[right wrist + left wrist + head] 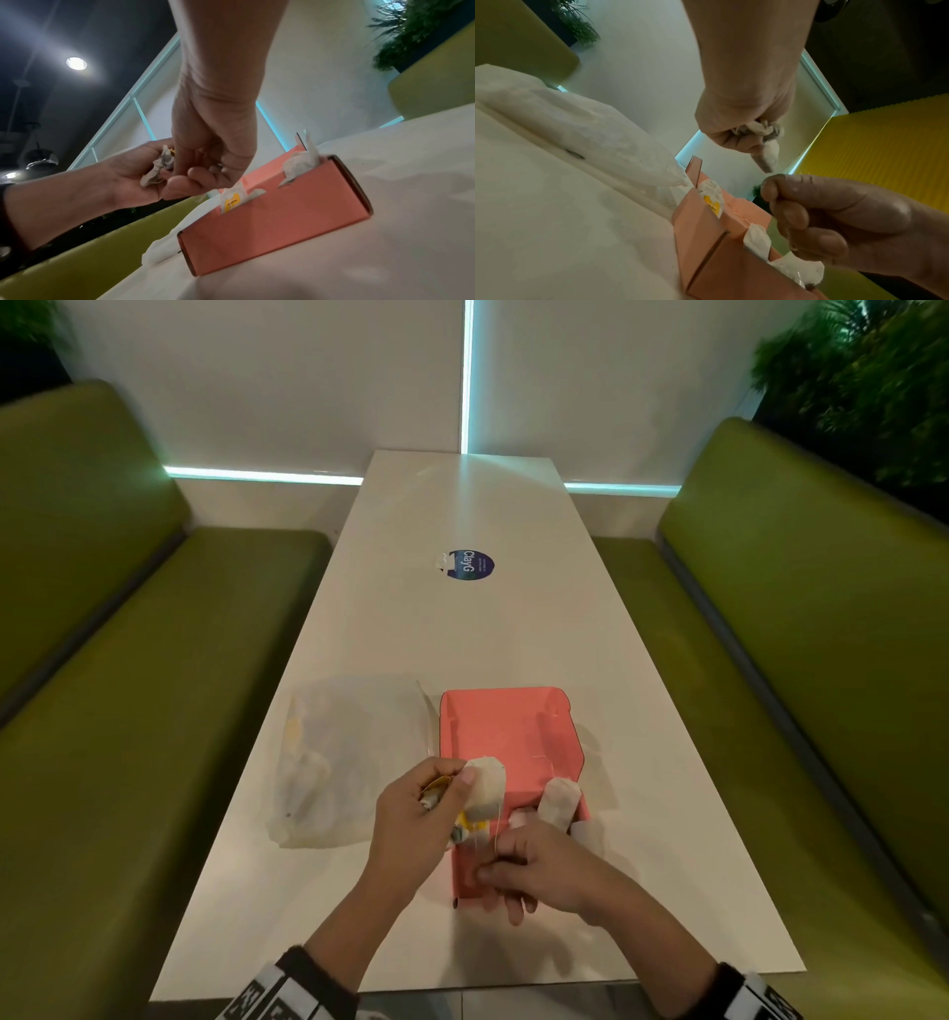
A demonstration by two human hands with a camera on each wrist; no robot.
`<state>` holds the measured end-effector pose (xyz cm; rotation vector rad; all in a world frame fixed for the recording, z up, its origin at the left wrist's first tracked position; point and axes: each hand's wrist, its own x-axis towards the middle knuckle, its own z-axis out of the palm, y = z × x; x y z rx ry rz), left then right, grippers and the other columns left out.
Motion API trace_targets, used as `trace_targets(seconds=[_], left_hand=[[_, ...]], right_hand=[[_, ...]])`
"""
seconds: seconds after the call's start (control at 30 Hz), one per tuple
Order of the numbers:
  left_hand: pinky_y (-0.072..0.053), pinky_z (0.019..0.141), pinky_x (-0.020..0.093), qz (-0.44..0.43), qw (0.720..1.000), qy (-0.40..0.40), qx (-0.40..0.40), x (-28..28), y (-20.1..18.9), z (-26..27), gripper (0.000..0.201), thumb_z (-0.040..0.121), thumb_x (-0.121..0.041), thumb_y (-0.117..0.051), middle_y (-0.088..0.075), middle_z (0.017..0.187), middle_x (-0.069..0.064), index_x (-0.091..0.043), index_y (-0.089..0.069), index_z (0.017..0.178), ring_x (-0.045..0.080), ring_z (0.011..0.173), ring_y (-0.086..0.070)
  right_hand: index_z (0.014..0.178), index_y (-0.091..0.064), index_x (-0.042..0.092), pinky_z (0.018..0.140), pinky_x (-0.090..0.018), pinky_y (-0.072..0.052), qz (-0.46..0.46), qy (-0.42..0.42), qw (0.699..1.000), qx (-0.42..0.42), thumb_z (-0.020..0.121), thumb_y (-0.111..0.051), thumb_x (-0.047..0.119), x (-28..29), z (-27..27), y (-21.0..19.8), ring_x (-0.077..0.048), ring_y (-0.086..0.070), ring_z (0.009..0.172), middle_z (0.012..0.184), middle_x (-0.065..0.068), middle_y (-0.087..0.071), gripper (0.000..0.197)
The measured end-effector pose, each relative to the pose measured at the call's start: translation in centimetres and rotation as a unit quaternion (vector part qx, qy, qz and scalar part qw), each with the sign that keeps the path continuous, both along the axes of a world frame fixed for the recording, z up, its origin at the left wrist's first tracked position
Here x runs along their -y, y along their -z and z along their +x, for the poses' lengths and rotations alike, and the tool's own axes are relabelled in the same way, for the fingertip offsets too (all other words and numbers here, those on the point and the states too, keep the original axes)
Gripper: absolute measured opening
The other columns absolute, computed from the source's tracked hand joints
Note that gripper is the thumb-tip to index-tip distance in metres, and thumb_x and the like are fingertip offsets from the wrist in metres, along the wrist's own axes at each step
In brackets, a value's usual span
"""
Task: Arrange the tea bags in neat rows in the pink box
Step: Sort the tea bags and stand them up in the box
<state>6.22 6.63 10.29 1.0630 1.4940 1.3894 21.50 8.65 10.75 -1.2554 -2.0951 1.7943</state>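
The pink box (498,731) lies open on the white table (462,634), its lid flap pointing away from me. A white tea bag (560,801) stands inside against its right wall, and a yellow-tagged one (231,201) leans at the other side. My left hand (421,814) hovers at the box's left edge and grips a bunch of tea bags (488,788) with yellow tags. Thin strings hang from the bunch down to my right hand (529,870). That hand is over the near end of the box, thumb and forefinger pinching a string. The wrist views show the bunch (768,156) crumpled in my left fist (123,172).
A crumpled clear plastic bag (344,752) lies left of the box and touches it. A round blue sticker (470,565) sits further up the table. Green benches (128,711) run along both long sides, and plants stand in the far corners.
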Motion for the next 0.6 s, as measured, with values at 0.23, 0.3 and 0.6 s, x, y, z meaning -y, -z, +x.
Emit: trace_targets(seconds=[0.23, 0.3, 0.6], left_hand=[[-0.036, 0.037, 0.017, -0.011, 1.000, -0.007, 0.020, 0.3, -0.8, 0.3, 0.012, 0.088, -0.021, -0.062, -0.052, 0.055, 0.002, -0.013, -0.066, 0.079, 0.012, 0.038, -0.046], [-0.035, 0.035, 0.016, -0.014, 0.999, -0.004, 0.033, 0.4, -1.1, 0.5, 0.012, 0.088, -0.019, -0.062, -0.051, 0.055, 0.002, -0.011, -0.065, 0.079, 0.011, 0.036, -0.044], [-0.033, 0.035, 0.012, -0.062, 0.995, 0.076, 0.014, 0.9, -1.3, 0.5, 0.012, 0.088, -0.021, -0.061, -0.054, 0.056, -0.008, -0.015, -0.066, 0.079, 0.006, 0.038, -0.046]], right_hand=[[0.074, -0.064, 0.022, 0.047, -0.013, -0.039, 0.023, -0.055, 0.998, 0.034, 0.094, -0.052, 0.012, -0.3, -0.3, -0.1, -0.002, -0.050, 0.043, 0.065, 0.005, -0.062, 0.026], [0.068, -0.059, 0.029, 0.047, -0.012, -0.039, 0.040, -0.063, 0.995, 0.062, 0.095, -0.049, 0.014, -0.5, -0.4, 0.1, -0.003, -0.050, 0.043, 0.067, 0.004, -0.063, 0.032], [0.098, -0.064, 0.004, 0.055, -0.017, -0.045, 0.076, 0.003, 0.993, 0.091, 0.095, -0.046, 0.011, -2.1, -0.4, -0.1, -0.003, -0.053, 0.050, 0.067, 0.002, -0.060, 0.020]])
